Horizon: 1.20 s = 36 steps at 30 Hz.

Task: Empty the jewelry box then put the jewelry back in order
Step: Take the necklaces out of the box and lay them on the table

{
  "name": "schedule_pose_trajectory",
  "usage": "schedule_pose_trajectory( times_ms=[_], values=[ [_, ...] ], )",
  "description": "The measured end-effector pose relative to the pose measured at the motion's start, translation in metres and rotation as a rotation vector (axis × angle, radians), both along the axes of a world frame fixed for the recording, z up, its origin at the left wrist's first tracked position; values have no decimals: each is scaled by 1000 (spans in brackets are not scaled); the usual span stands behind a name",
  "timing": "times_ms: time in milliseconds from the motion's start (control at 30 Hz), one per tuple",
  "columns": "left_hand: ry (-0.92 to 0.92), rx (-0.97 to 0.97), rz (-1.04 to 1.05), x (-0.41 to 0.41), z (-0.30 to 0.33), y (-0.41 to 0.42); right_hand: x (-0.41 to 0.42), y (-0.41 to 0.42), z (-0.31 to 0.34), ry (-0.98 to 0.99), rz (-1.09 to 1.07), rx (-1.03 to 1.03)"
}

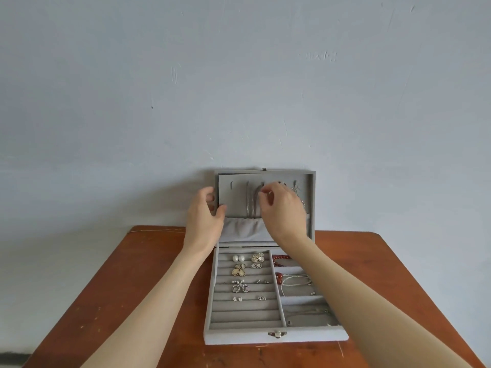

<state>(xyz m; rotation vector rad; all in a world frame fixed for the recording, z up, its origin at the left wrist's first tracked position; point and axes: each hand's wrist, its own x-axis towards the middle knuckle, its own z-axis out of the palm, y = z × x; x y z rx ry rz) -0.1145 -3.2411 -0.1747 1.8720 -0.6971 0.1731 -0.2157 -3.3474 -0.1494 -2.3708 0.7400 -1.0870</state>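
Observation:
A grey velvet jewelry box [239, 334] stands open on a wooden table, its lid [310, 197] upright against the wall. Silver necklaces [251, 205] hang from hooks inside the lid above a gathered pocket [243, 229]. My left hand [203, 216] grips the lid's left edge. My right hand [283, 208] pinches the top of a hanging silver necklace near its hook. In the tray, several earrings [247, 272] sit in the ring rows on the left. A red bead bracelet [281, 257] and silver chains [296, 281] lie in the right compartments, partly hidden by my right forearm.
The brown wooden table [148, 288] stands against a pale grey wall [239, 88]. The box's metal clasp [277, 333] faces me at the front edge. Bare tabletop lies left and right of the box.

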Motion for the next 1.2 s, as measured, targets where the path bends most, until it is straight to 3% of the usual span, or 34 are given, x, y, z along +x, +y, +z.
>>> schedule_pose_trajectory(
  times_ms=[367, 600, 767, 967, 1033, 1133, 1200],
  values=[
    [36, -31, -51, 6, 0, -1, 37, -1, -1, 127, -145, 85],
    [-10, -27, -58, 6, 1, 1, 39, -2, 5, 69, -139, 169],
    [-215, -87, 18, 0, 15, 0, 36, -12, 23, -64, -48, 255],
    [-386, -50, 49, -9, 51, -5, 21, -14, 59, -164, 300, 391],
    [-328, -42, -60, -13, 64, -7, 14, -10, 68, -166, 372, 423],
    [-22, -86, -275, -20, 80, -7, 2, -1, 81, -158, 434, 413],
    [76, -118, -301, -25, 87, -1, -5, 7, 89, -154, 454, 395]
  ],
)
